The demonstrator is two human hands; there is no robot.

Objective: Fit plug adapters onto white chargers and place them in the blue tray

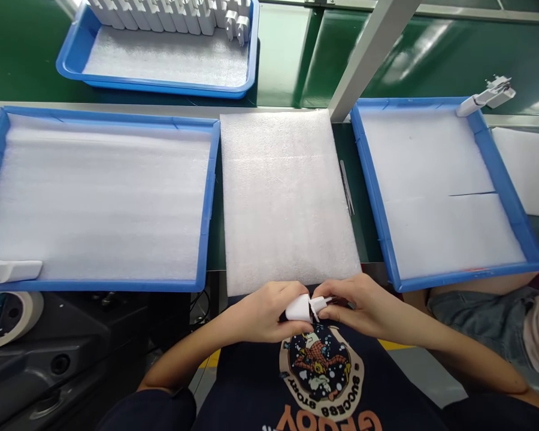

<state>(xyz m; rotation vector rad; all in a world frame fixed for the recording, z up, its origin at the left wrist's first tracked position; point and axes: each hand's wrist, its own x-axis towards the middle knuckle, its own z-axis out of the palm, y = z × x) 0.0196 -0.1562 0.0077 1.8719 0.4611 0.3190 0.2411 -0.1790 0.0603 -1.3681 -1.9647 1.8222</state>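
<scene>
The green counter (366, 203) is taken up mostly by trays & foam. Its L side is filled by the big blue tray (117, 285), lined w/ white foam; on the R, a second blue tray (376, 200) is set at a slant, its lining cut by a slit nr the R wall. Btwn the two, a white foam sheet (287, 197) is laid flat. Farther back, a smaller blue tray (170, 85) is seen, w/ a row of white pcs (161, 15) stood along its far side. Below the L tray's near corner, a tape roll (35, 308) is partly cut off by the frame edge. At the foam sheet's near edge, in front of the torso, both hands are held close together: by the L hand (278, 311) a white housing is gripped, thumb & fingers around it, & by the R hand (359, 305) a smaller plug pc is pinched. Some white plug parts (485, 99) are propped over the R tray's far-R corner. Tweezers (347, 187) are left just beside the foam sheet, on its R. The white housing (299, 308) is faced by the plug pc (318, 304); whether they're joined can't be told, as the fingers get in the way.
</scene>
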